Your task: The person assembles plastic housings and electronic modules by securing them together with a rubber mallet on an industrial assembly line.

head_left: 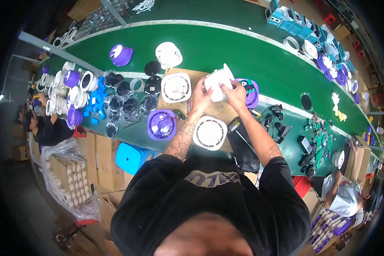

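A white rounded plastic housing (219,80) is held between both hands above a brown board (196,77). My left hand (202,96) wraps its left side, and my right hand (236,95) grips it from the right with the thumb on top. Just beyond my right hand lies a purple base (254,94) with a dark green circuit board in it. Around my hands rest a white round-slotted base (176,88), a purple base (161,124) and another white slotted base (210,133). A small circuit board (180,115) with wires sits by my left forearm.
Purple (121,55) and white housings (169,54) stand on the green belt (217,38). To the left are bagged black discs (130,106) and blue blocks (97,99). Black adapters (278,123) and wired green boards (322,136) lie right. A screwdriver-like tool (239,129) lies near my right forearm. Other people sit at both sides.
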### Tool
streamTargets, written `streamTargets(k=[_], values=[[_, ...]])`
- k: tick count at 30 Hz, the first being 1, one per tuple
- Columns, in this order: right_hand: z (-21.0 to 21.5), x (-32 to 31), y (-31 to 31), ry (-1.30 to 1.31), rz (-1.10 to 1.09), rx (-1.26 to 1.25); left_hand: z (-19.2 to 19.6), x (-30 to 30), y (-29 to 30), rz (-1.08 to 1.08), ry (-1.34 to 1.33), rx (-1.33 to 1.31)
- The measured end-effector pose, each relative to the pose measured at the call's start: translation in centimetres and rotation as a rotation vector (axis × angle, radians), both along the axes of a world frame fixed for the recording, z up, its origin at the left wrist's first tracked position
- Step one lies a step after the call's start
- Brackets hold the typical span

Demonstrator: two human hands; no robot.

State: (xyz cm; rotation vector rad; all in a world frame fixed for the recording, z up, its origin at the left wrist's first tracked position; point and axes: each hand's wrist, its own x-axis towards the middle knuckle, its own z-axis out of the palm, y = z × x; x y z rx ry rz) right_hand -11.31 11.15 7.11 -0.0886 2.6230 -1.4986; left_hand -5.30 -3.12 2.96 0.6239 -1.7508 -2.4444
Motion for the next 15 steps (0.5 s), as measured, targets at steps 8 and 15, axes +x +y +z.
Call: streamTargets(k=[8, 15], values=[[2.5, -4.0, 3.1, -0.177, -0.171, -0.199, 5.3, -2.7, 1.4, -0.212, 0.101, -0.402], [3.2, -12.0, 8.8, -0.089, -0.270, -0.389, 5.5, -8.7, -0.1, -0.198, 0.304, -0.183]])
